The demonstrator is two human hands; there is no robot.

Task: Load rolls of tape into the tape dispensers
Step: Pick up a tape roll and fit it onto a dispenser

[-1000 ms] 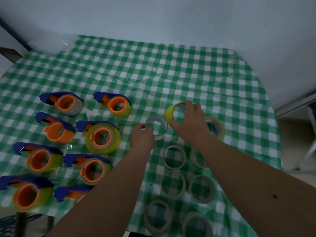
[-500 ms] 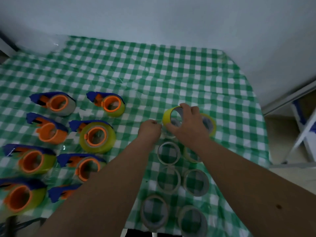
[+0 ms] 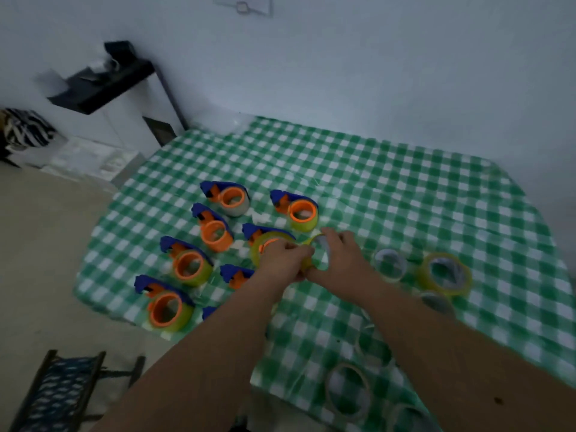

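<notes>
Yellow tape roll (image 3: pixel 313 244) upright, beside blue-orange dispensers (image 3: pixel 229 198).

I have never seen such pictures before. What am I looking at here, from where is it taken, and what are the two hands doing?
No machine here: a person wears a camera on the head, looking down at both arms. The table has a green checked cloth. On its left lie blue and orange tape dispensers; on its right, loose tape rolls. The left hand and right hand meet around a yellow roll, beside a dispenser. The picture is blurred, so the exact grip is unclear.
</notes>
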